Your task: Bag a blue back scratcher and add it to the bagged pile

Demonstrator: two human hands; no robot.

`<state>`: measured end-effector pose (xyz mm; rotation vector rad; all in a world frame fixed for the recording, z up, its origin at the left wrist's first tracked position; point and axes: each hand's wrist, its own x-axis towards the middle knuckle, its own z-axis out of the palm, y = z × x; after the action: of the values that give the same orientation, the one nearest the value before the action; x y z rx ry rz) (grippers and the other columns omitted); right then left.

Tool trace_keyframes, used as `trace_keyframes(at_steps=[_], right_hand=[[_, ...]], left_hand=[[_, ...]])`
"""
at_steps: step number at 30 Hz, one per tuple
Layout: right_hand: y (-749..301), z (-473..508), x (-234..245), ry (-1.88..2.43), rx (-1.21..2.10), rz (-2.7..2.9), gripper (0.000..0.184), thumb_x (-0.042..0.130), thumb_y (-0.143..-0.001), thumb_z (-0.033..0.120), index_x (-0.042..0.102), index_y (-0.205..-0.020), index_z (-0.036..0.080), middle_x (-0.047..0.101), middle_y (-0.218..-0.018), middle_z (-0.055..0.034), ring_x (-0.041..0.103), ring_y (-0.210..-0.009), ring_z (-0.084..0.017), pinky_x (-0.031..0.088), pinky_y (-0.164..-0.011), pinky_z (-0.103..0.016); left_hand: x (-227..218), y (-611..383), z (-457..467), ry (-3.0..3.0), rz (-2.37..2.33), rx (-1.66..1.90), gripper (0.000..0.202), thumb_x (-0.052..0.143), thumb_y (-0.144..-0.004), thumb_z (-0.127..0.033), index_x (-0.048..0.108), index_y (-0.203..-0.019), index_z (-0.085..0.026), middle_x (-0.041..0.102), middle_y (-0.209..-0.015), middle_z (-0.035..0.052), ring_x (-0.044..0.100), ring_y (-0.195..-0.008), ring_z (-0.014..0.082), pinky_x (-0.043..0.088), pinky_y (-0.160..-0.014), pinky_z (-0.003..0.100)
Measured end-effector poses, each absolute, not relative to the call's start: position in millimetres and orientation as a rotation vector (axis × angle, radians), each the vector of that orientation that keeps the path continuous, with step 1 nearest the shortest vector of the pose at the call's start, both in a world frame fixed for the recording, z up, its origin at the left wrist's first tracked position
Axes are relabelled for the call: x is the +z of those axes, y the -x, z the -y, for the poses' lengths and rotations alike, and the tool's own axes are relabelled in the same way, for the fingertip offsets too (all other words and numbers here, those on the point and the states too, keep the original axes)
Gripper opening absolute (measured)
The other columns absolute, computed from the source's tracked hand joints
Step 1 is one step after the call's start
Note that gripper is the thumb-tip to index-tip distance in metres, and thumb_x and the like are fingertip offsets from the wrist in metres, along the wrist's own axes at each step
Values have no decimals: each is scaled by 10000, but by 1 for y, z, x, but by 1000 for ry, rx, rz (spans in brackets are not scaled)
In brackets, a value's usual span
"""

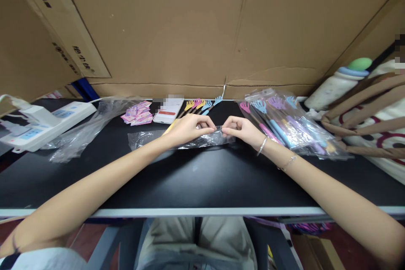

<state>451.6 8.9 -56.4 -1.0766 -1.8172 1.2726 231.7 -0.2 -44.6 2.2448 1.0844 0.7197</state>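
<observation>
A long clear plastic sleeve (148, 138) lies across the black table (202, 181). My left hand (186, 128) is closed, pinching the sleeve's right end from the left. My right hand (242, 130) is closed too and pinches the same end from the right, the fingertips of both hands almost touching. A yellow stick-like handle (169, 128) shows beside my left hand, seemingly inside the sleeve. Several loose back scratchers (201, 105) with coloured hand-shaped heads lie just behind my hands.
A pile of bagged back scratchers (284, 122) lies at the right, with a cloth bag (373, 118) and a bottle (338, 86) beyond. Pink labels (138, 114), a white phone (167, 112), empty plastic bags (82, 133) and a white power strip (41, 124) sit left. A cardboard wall (190, 29) stands behind.
</observation>
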Motion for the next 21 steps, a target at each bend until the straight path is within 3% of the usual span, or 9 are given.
trace_keyframes(at_steps=[8,14,21], right_hand=[[-461,-16,-51,1066,1161,1830,385,752,-640,500,583,-731,166,647,-617,-7,537,-512,-100,406,-492,-232],[-475,-23,-38,1056,1080,1798,391,760,-639,507,595,-740,168,637,-614,-5,528,-523,-95,410,-495,-227],[-494,-32,-26,1092,1016,1772,390,777,-626,498,597,-731,168,636,-642,-9,531,-528,-90,415,-487,-221]], left_hand=[[-24,-217,7,-2335,-1060,486,264,523,-856,-371,686,-1002,-223,677,-829,-8,533,-648,111,376,-605,212],[-6,-198,16,-2145,-1244,340,326,507,-854,-428,646,-1068,-226,485,-493,-54,382,-302,72,284,-376,205],[-18,-169,8,-2113,-1193,363,351,519,-838,-490,633,-1005,-203,556,-577,-34,485,-431,97,377,-459,201]])
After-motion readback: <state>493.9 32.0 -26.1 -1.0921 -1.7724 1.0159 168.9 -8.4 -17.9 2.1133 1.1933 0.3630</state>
